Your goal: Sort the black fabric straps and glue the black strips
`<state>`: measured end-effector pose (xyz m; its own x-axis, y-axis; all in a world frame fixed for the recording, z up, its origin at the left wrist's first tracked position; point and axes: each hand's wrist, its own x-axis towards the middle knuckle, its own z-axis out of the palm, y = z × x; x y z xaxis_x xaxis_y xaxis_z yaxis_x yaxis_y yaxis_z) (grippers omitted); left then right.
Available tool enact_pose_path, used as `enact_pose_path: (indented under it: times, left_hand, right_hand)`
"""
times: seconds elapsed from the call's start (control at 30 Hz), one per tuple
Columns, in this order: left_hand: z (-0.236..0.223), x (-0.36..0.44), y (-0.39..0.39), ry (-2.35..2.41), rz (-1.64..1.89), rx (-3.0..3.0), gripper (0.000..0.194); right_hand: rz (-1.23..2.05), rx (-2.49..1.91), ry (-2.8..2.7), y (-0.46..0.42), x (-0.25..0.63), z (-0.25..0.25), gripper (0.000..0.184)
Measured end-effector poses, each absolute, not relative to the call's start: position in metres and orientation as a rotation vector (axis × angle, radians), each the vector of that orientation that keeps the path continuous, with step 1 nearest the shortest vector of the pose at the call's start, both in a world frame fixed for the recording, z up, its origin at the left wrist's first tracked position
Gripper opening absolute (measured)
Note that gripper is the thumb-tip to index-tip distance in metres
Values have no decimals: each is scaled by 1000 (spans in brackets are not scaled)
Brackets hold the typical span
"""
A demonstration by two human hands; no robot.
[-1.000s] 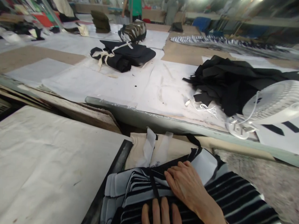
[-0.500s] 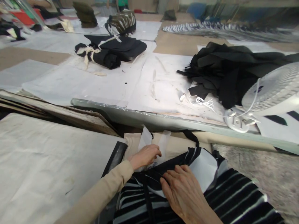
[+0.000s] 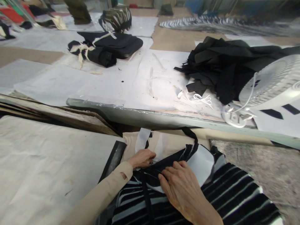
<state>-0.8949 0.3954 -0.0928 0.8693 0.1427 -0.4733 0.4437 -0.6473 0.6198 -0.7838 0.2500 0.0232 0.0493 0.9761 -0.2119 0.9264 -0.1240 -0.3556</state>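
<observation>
My left hand (image 3: 142,158) is closed in a pinch at the upper left edge of the black cloth (image 3: 161,162). What sits between its fingertips is hidden. Right behind it, a white strip (image 3: 142,139) and a pale translucent strip (image 3: 160,145) lie over a cream cloth (image 3: 131,140). My right hand (image 3: 181,189) rests on the black cloth with its fingers bent slightly and its thumb apart. Beneath both hands spreads a stack of black and white layered pieces (image 3: 236,190). A white piece (image 3: 202,162) pokes out just beyond the right hand.
Across the front runs a white-covered table (image 3: 140,90) bearing a tied black bundle (image 3: 103,56), a heap of dark cloth pieces (image 3: 225,68) and a white fan (image 3: 269,87) with a coiled cord (image 3: 201,99). A paper-covered surface (image 3: 47,162) lies to the left, beside stacked boards (image 3: 77,117).
My left hand has moved slightly down and its fingers have drawn together. The white strip behind it has shifted and bent. My right hand stays on the black cloth.
</observation>
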Motion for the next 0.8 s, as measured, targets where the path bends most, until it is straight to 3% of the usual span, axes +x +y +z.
enact_pose_path:
  times: [0.8]
  left_hand:
    - [-75,-901,419,955,375,1775,18]
  right_hand:
    - [629,-2196,-1980,249,-784,25,38]
